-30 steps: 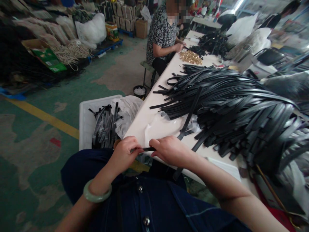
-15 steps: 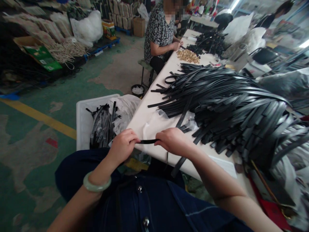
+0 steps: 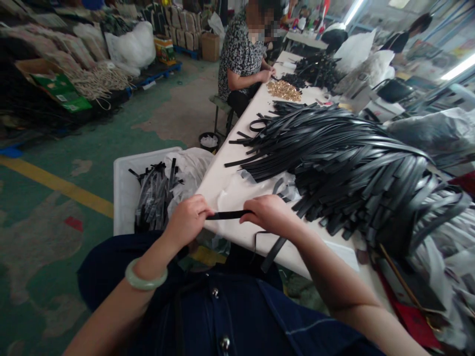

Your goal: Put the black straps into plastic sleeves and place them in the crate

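Note:
A black strap (image 3: 228, 215) is stretched almost level between my two hands, just over the near corner of the white table (image 3: 233, 190). My left hand (image 3: 189, 217), below a pale green bangle (image 3: 144, 277), pinches one end. At the other side my right hand (image 3: 267, 213) is closed on the strap with bent fingers. Under my right wrist, another black strip (image 3: 273, 254) hangs over the table edge. To the right of my hands lies a big heap of black straps (image 3: 345, 153), with clear plastic (image 3: 287, 185) at its near side.
Left of the table stands a white crate (image 3: 124, 193) holding black strips and plastic bags. Farther along the table a seated person (image 3: 241, 59) works by a pile of gold-coloured metal pieces (image 3: 285, 90). A small black bin (image 3: 209, 142) is on the floor.
My hands have moved slightly apart, and more of the strap's flat side shows between them. The view has shifted a little.

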Motion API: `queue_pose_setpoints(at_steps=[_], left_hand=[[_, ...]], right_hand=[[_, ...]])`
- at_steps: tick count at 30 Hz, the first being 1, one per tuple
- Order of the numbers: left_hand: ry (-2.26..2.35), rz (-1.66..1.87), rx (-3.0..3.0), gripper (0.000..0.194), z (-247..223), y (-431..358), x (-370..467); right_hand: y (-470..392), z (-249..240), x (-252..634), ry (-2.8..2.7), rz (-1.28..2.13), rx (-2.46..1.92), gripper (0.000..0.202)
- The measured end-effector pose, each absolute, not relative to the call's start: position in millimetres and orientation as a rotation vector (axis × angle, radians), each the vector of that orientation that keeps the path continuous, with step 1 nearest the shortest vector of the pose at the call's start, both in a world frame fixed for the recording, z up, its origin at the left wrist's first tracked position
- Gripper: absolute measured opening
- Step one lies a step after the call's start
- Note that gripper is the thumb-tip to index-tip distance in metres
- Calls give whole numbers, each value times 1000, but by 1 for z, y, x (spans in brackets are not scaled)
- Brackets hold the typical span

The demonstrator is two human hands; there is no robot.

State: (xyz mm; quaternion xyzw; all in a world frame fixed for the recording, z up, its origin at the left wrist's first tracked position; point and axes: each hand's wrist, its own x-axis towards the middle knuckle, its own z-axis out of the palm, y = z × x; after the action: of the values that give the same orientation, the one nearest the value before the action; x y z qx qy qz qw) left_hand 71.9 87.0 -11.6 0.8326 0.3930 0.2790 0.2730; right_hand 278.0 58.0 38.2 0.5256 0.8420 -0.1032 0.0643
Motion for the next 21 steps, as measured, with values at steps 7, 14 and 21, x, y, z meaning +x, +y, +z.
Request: queue_pose_setpoints(at_steps=[7, 14, 21], left_hand=[[959, 737, 2259, 22, -14, 94, 77], [909, 738, 2254, 22, -8, 99, 81], [969, 750, 2262, 18, -12, 100, 88]], right_hand=[[60, 35, 281, 2525, -349, 1578, 36], [61, 41, 284, 2490, -320, 1607, 38], [62, 41, 287, 2443, -327, 1659, 35]])
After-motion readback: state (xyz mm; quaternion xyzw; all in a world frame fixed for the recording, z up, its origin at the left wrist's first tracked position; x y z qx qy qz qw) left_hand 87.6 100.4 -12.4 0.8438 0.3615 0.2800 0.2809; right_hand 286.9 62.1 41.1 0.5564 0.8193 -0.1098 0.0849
